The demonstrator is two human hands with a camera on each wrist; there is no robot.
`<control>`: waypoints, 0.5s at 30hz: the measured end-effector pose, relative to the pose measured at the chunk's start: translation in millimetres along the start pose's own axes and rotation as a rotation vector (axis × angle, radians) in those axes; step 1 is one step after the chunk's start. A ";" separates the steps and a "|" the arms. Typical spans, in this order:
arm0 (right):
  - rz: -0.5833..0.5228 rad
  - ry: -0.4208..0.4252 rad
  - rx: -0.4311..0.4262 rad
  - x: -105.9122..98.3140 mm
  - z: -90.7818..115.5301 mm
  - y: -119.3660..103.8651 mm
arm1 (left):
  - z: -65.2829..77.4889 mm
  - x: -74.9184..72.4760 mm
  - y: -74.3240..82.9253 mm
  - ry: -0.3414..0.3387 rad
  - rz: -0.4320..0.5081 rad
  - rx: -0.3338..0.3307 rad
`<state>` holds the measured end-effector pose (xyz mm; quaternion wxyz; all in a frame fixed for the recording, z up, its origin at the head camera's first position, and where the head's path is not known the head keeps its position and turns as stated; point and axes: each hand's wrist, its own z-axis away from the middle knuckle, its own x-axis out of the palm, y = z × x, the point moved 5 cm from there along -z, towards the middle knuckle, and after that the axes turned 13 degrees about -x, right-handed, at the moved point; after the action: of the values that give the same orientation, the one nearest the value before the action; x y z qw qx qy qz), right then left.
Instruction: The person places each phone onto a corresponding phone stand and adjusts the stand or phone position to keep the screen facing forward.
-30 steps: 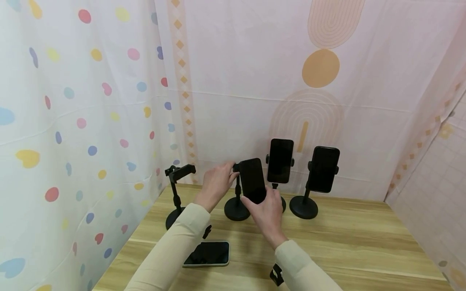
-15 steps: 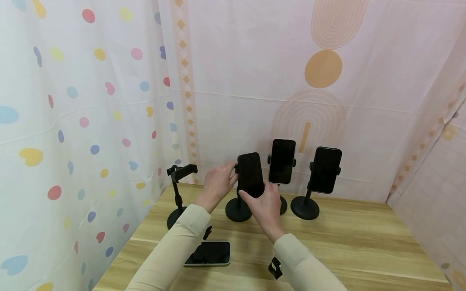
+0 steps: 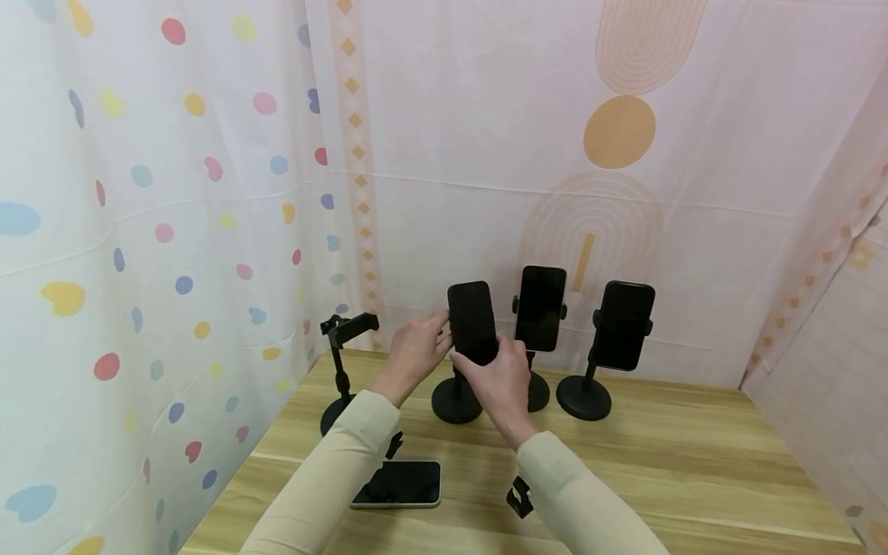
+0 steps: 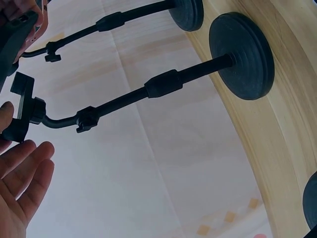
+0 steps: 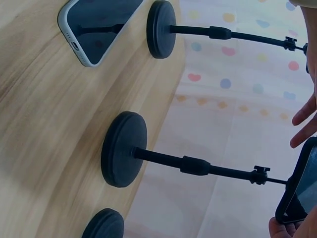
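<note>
In the head view my right hand [image 3: 498, 378] grips the lower end of a black smartphone [image 3: 474, 320], thumb and fingers at opposite edges, screen facing me. The phone stands nearly upright in front of the clamp of a black phone stand, whose round base [image 3: 454, 401] rests on the table. My left hand [image 3: 412, 351] is at the phone's left edge. The left wrist view shows that stand's clamp [image 4: 23, 106], its end held between left thumb and fingers. In the right wrist view the phone [image 5: 299, 183] overlaps the top of the stand's pole [image 5: 195, 166].
To the right, two stands hold upright phones, one phone [image 3: 541, 308] close by and another phone [image 3: 624, 325] farther right. A stand with a bare clamp [image 3: 354, 327] is at the left. Another phone [image 3: 405, 484] lies flat on the wooden table [image 3: 659, 478], partly behind my left sleeve.
My right hand has moved the phone up and left, over the clamp, which it now hides in the head view. The left hand stays at the clamp. The view shifts slightly.
</note>
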<state>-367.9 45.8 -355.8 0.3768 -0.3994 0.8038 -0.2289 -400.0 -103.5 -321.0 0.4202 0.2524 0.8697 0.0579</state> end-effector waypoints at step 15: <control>0.001 -0.029 0.011 2.8 -7.5 -2.6 | -0.5 -2.3 -1.1 -0.079 0.077 -0.021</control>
<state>-373.7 42.5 -350.7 0.3907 -0.4001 0.7973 -0.2270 -399.6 -105.5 -319.4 0.4543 0.2833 0.8415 0.0732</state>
